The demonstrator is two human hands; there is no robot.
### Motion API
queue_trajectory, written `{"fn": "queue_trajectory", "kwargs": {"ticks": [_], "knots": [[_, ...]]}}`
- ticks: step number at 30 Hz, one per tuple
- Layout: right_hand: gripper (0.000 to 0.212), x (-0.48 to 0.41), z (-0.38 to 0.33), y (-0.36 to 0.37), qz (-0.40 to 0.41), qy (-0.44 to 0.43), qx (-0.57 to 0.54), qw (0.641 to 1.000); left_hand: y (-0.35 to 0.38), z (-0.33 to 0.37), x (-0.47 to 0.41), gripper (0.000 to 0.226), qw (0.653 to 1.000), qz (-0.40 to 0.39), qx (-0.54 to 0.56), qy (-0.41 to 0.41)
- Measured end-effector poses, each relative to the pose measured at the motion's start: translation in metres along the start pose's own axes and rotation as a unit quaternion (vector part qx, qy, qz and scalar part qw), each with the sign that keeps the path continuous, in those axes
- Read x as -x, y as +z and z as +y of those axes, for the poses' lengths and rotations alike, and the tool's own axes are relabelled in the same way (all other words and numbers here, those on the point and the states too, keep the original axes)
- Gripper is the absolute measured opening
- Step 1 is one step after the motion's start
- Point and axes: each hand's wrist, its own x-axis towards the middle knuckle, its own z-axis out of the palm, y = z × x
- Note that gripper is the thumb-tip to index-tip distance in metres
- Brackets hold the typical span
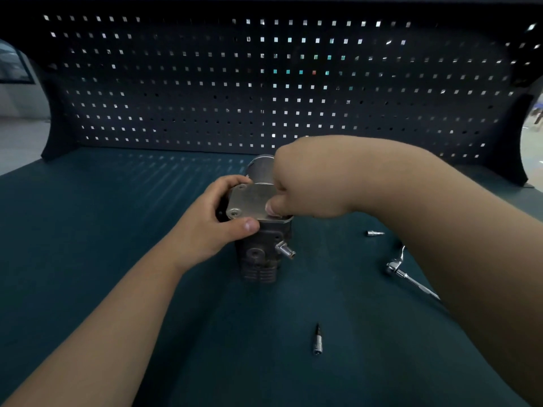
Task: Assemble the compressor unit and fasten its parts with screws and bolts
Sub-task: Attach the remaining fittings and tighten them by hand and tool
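Observation:
A dark finned compressor body (pixel 260 254) stands upright in the middle of the bench, with a silver nozzle (pixel 285 249) sticking out of its right side. A flat grey metal cover plate (pixel 249 202) with corner holes lies on top of it. My left hand (pixel 211 221) grips the unit's left side, thumb curled under the plate's front edge. My right hand (pixel 305 180) is over the plate's right corner, fingers curled and pinching something small there that I cannot make out. A grey cylinder (pixel 260 168) shows behind the hands.
A ratchet wrench (pixel 408 277) lies to the right, partly under my right forearm. A small socket bit (pixel 374 233) lies beyond it, and another bit (pixel 317 340) lies on the green mat (pixel 117 230) near the front. A dark pegboard (pixel 264 83) closes the back.

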Motion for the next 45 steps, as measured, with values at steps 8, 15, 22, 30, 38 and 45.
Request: {"fn": "queue_trajectory", "kwargs": {"ticks": [8,15,22,30,38,45], "knots": [[0.044,0.001,0.008,0.0,0.002,0.018,-0.059,0.998,-0.001,-0.001,0.001,0.066,1.0,0.002,0.003,0.011],[0.051,-0.011,0.007,0.012,-0.003,0.015,-0.044,0.999,-0.001,-0.001,0.001,0.067,1.0,-0.001,0.013,0.012],[0.036,-0.032,0.004,0.087,0.244,0.179,-0.564,0.768,-0.016,0.001,0.001,0.063,0.998,-0.042,-0.041,-0.015],[0.028,-0.055,-0.02,0.105,0.298,0.146,-0.749,0.573,-0.008,0.082,-0.044,0.019,0.982,0.174,0.054,0.045],[0.044,-0.043,-0.01,0.098,0.24,0.16,-0.954,0.083,0.046,0.077,-0.059,0.012,0.957,-0.063,-0.28,0.034],[0.039,-0.039,0.0,0.09,0.194,0.201,-0.96,-0.022,0.052,0.081,-0.058,0.011,0.953,-0.108,-0.27,0.084]]}}
